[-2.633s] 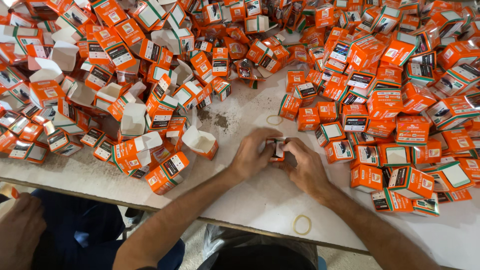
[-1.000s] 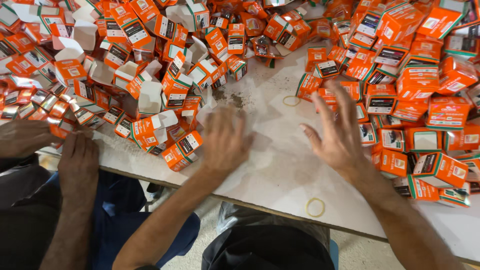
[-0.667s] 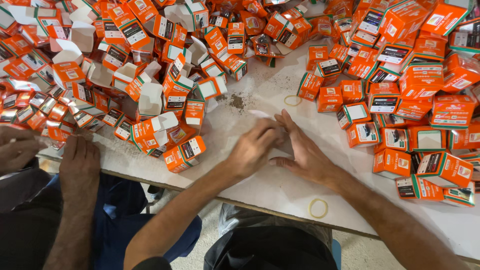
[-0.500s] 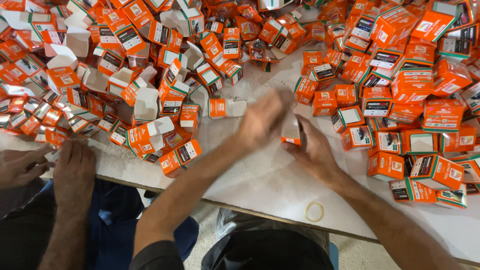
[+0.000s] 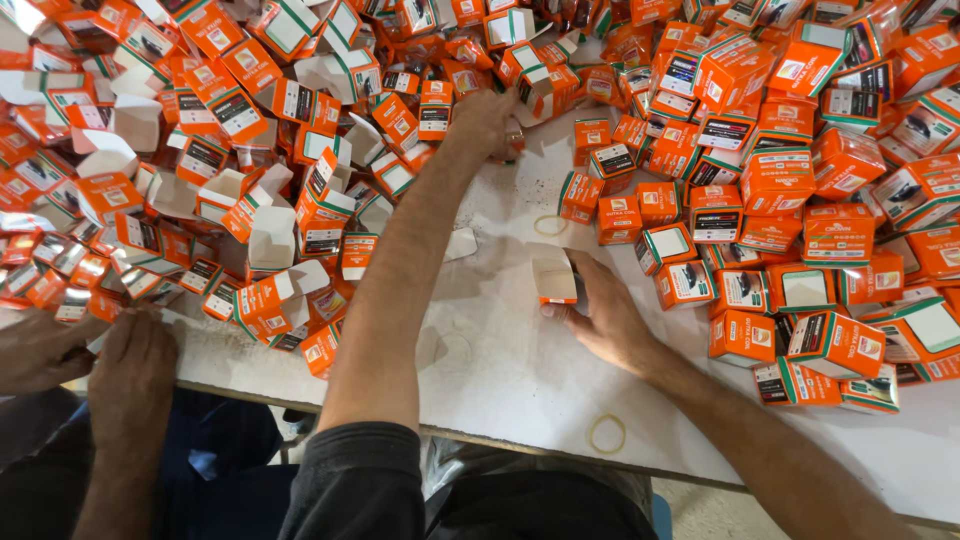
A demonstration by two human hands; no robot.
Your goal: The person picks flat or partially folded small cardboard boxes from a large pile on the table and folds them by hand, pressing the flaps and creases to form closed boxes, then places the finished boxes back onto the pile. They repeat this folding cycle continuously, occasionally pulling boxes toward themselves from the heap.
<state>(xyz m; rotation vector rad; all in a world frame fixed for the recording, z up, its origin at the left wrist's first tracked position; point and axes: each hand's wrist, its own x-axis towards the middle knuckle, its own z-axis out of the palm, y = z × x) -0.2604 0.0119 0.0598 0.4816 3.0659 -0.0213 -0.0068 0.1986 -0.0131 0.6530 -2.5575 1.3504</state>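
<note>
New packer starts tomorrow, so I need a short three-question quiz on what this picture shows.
1. True or false: the right hand rests on an open carton.
2. Where does the left hand reach? A) the far box heap B) the table edge
3. What loose loop lies near the front edge?

Key: 1 true; 2 A; 3 a rubber band.
</note>
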